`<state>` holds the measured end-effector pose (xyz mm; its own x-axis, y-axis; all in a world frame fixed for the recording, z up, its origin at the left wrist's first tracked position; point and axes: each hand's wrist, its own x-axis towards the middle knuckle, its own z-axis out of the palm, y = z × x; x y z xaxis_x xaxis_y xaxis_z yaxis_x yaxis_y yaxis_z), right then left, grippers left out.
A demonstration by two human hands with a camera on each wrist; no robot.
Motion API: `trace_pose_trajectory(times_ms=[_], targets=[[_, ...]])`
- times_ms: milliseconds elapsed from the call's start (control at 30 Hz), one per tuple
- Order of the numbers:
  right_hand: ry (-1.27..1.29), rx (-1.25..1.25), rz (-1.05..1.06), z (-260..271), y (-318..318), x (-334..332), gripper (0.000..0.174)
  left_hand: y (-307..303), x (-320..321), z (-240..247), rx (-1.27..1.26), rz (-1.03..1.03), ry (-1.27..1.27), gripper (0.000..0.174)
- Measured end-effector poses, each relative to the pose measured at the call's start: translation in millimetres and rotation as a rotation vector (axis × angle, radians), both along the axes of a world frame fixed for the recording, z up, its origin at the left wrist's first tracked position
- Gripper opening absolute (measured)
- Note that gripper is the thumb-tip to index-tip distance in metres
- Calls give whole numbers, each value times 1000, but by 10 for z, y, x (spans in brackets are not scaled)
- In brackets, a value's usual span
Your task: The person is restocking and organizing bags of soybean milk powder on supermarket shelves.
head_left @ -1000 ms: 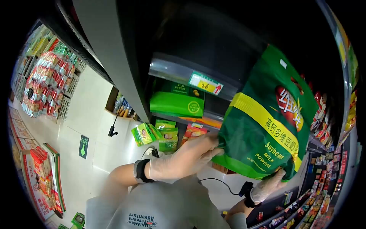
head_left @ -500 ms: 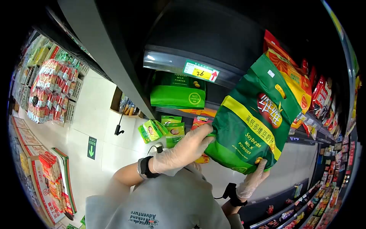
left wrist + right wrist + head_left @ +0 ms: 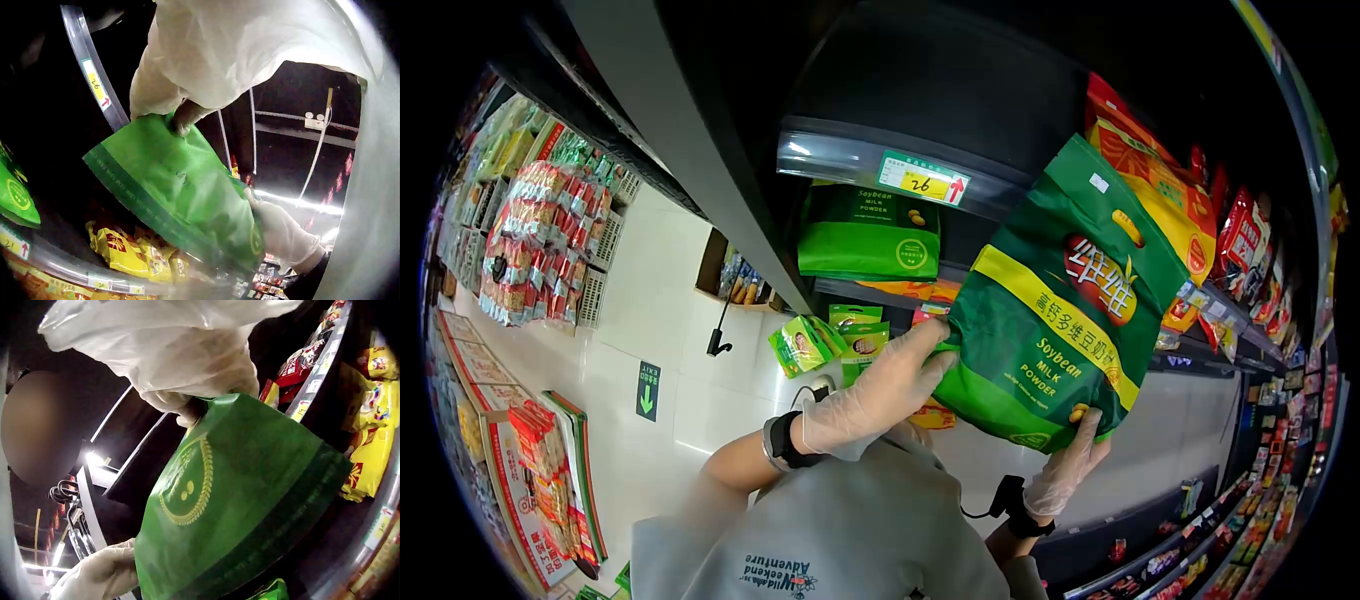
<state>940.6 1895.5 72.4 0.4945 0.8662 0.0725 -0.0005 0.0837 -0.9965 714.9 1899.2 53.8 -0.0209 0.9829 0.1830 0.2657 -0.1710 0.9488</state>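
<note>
A large green bag of soybean milk powder [image 3: 1040, 330] with a yellow band is held tilted by both gloved hands in the head view. The left hand [image 3: 890, 385] grips its lower left corner, and the right hand [image 3: 1068, 470] pinches the lower right corner. In the left wrist view the left hand [image 3: 206, 56] has its thumb pressed on the bag's green underside [image 3: 181, 181]. The right hand [image 3: 187, 362] grips the bag's corner [image 3: 237, 444] from above in the right wrist view, with a round gold emblem beside it.
Another green bag [image 3: 868, 235] lies on the shelf under a price tag [image 3: 923, 180]. Small green packs [image 3: 805, 345] hang low near a grey post [image 3: 685, 130]. Red and orange bags [image 3: 1160, 190] stand behind the held bag. Snack stands [image 3: 540, 240] line the left.
Compared with a second ago, the held bag has moved left and away from the camera, and both hands moved with it. The red and orange bags behind it have come into view.
</note>
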Motion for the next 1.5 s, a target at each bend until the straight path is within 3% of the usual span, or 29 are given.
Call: trace_pose_trajectory(times_ms=[233, 333, 433, 500, 533, 633, 667, 700, 767, 867, 933, 1033, 1100, 1167, 1200, 1233, 1300, 1400, 1500], targets=[[-172, -2, 23, -11, -65, 154, 31, -39, -7, -54, 55, -18, -54, 26], [-308, 38, 41, 44, -126, 201, 29, -93, -43, -95, -66, -23, 41, 31], [-430, 107, 68, 67, -203, 224, 27, -111, -114, -96, -156, -152, 85, 40], [-514, 110, 32, 83, -272, 216, 26, -135, -168, -55, -377, -242, -132, 52], [-514, 128, 34, 116, -210, 225, 25, -46, -135, -71, -380, -244, -137, 52], [-520, 176, -16, 132, -245, 145, 24, 25, -137, -46, -478, -282, -427, 75], [-526, 175, -20, 139, -250, 113, 24, 46, -190, 48, -676, -338, -523, 80], [-511, 185, -26, 147, -261, 79, 25, 61, -174, 2, -677, -345, -528, 80], [-484, 203, -38, 179, -296, 33, 27, 74, -105, -209, -572, -464, -803, 82], [-504, 235, -39, 193, -387, -19, 21, 92, -184, -282, -610, -527, -866, 79], [-496, 228, -73, 200, -450, -82, 15, 122, -330, -86, -627, -558, -834, 74], [-509, 197, 119, 197, -590, 1, 31, 248, -441, -46, -786, -670, -974, 66], [-570, 201, 95, 107, -693, 23, 32, 225, -496, 40, -749, -652, -936, 60], [-627, 193, 69, 63, -763, 10, 33, 156, -471, -38, -798, -573, -1002, 57], [-646, 194, 1, 110, -713, -106, 23, 119, -360, -222, -706, -563, -1216, 56], [-664, 192, -69, 154, -661, -176, 16, 135, -342, -244, -725, -563, -1216, 56], [-657, 146, -15, 157, -691, -175, 15, 149, -319, -270, -590, -513, -1130, 56], [-585, -40, 18, 159, -614, -105, 15, 164, -267, -378, -623, -452, -1099, 56], [-524, -22, 32, -27, -542, -14, 18, 177, -305, -341, -538, -405, -1015, 55]])
